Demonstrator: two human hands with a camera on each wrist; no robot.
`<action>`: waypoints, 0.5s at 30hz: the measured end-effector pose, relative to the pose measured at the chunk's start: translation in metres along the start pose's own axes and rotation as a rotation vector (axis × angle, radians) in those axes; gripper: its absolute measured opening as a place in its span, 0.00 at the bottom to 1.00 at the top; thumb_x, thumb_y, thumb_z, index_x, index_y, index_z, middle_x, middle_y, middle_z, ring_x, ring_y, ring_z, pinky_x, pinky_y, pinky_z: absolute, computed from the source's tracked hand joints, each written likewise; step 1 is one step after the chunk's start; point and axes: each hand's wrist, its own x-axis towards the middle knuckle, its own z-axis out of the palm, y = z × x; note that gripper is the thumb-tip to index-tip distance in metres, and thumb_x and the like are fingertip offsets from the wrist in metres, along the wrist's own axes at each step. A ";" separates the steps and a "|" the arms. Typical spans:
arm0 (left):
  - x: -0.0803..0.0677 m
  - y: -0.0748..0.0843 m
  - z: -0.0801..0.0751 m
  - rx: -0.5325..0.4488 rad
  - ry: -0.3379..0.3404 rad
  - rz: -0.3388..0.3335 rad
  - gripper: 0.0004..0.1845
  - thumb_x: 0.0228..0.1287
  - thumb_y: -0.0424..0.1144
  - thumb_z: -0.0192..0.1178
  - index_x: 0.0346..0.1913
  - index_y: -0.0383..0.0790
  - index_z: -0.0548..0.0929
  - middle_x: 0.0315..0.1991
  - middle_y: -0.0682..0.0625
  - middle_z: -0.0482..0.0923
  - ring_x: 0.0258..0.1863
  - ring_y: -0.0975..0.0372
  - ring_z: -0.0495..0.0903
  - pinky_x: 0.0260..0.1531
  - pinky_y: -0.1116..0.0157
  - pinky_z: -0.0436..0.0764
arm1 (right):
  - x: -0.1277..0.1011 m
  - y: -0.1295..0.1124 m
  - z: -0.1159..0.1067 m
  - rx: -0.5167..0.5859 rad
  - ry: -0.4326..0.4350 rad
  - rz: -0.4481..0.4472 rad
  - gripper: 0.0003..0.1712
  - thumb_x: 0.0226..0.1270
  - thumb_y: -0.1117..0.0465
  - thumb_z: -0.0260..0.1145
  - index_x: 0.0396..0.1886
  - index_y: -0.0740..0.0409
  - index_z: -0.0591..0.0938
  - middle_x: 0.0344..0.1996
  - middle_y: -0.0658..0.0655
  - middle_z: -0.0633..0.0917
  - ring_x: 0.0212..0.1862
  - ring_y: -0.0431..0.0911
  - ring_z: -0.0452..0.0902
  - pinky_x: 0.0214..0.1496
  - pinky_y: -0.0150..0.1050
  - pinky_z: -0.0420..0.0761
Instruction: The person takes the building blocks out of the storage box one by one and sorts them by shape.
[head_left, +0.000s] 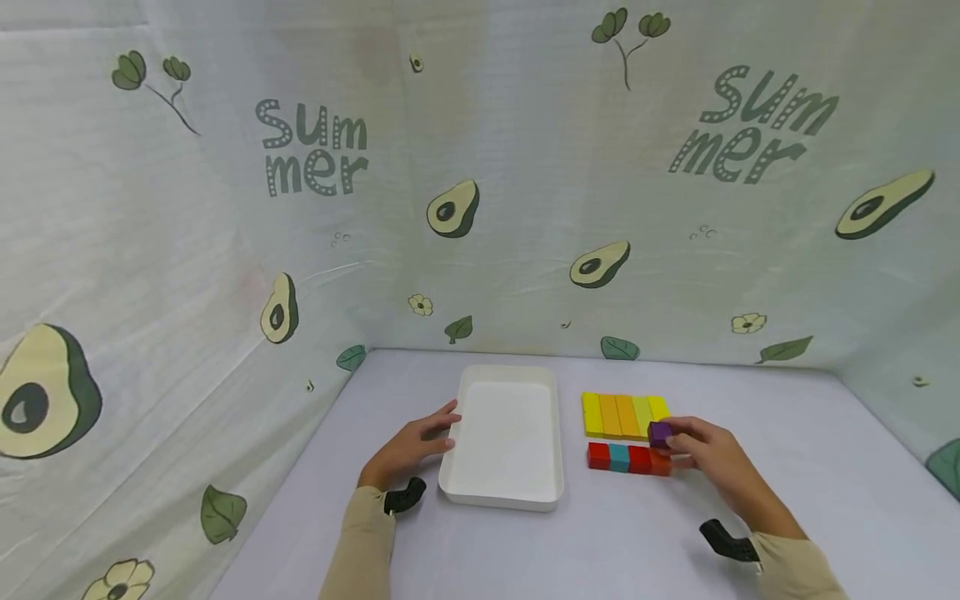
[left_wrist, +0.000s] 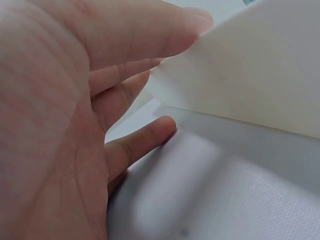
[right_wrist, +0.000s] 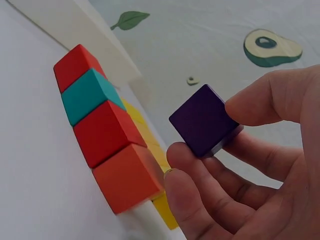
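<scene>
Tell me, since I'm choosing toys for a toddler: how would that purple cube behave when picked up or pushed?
The purple cube looks rigid and probably light: the right hand lifts it with a fingertip pinch. Its flat faces suggest sliding, not rolling, when pushed. The matte finish probably isn't slippery.

Head cam sits high, looks forward and down across the table [head_left: 525, 550] to the backdrop; both hands in frame. Left wrist cam is tight on the left hand [left_wrist: 65, 125], facing along the palm at the white tray [left_wrist: 260, 75] wall. Right wrist cam is close behind the right hand [right_wrist: 260, 190], facing the purple cube [right_wrist: 202, 120] and block row [right_wrist: 100, 125]. Head view shares the tray [head_left: 450, 479] with the left cam, and the blocks [head_left: 628, 458] with the right.
</scene>
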 end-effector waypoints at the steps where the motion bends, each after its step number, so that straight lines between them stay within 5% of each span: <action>1: 0.000 0.000 0.000 -0.001 0.000 -0.002 0.30 0.70 0.47 0.63 0.73 0.48 0.71 0.78 0.65 0.52 0.78 0.58 0.49 0.74 0.47 0.53 | -0.001 0.002 -0.002 0.007 -0.005 0.008 0.32 0.77 0.53 0.56 0.71 0.70 0.67 0.65 0.73 0.70 0.57 0.58 0.76 0.53 0.45 0.84; 15: 0.002 0.000 -0.001 -0.005 -0.001 -0.005 0.30 0.69 0.47 0.64 0.72 0.50 0.72 0.78 0.65 0.52 0.78 0.58 0.50 0.74 0.47 0.53 | -0.004 0.018 -0.024 0.015 -0.032 0.073 0.34 0.79 0.52 0.54 0.72 0.72 0.64 0.65 0.74 0.71 0.54 0.53 0.79 0.50 0.40 0.84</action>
